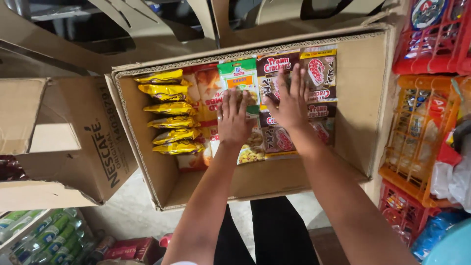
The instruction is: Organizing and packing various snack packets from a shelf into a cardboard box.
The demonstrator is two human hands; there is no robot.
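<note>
Hands are both down flat inside the big cardboard box point(365, 98), palms pressing on the snack packets lying in it. Going left to right: a column of yellow packets point(169, 113) stands on edge along the box's left wall, then some orange-and-white packets point(203, 88) lying flat. The left hand point(234, 120), fingers spread, rests on the green-topped packet point(239, 78) near the middle, which runs lengthwise from the far wall toward the near edge. Just beside it, the right hand point(290, 104), also spread wide, covers the dark brown cracker packets point(314, 73), which are stacked overlapping toward the right. Neither hand is pinching anything, just flat contact. Right side of the box floor is bare cardboard, and the right hand is the nearer one to it.
</note>
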